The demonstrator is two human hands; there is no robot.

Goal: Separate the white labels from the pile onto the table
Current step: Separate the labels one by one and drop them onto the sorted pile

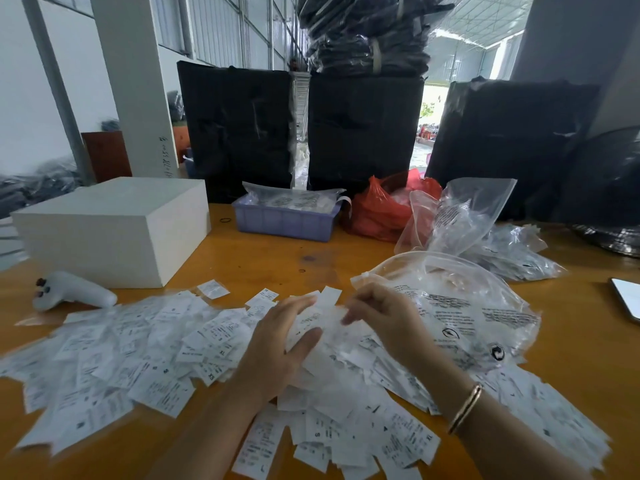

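A wide pile of white printed labels [145, 355] covers the front of the orange table [263, 258], spreading from the left edge to the lower right. Size letters such as XL, XS and S show on some. My left hand [277, 344] is over the middle of the pile, thumb and fingers holding a few labels [308, 322]. My right hand [384, 317], with a gold bangle on the wrist, has its fingers curled and pinches the same small bunch from the right. The labels between the hands are blurred.
A white box [114, 226] stands at the back left, a white handheld device [69, 291] in front of it. Behind are a purple tray [287, 221], a red plastic bag [381, 209] and clear plastic bags [460, 299]. A phone [628, 296] lies at the right edge. Black wrapped bundles [239, 126] line the far side.
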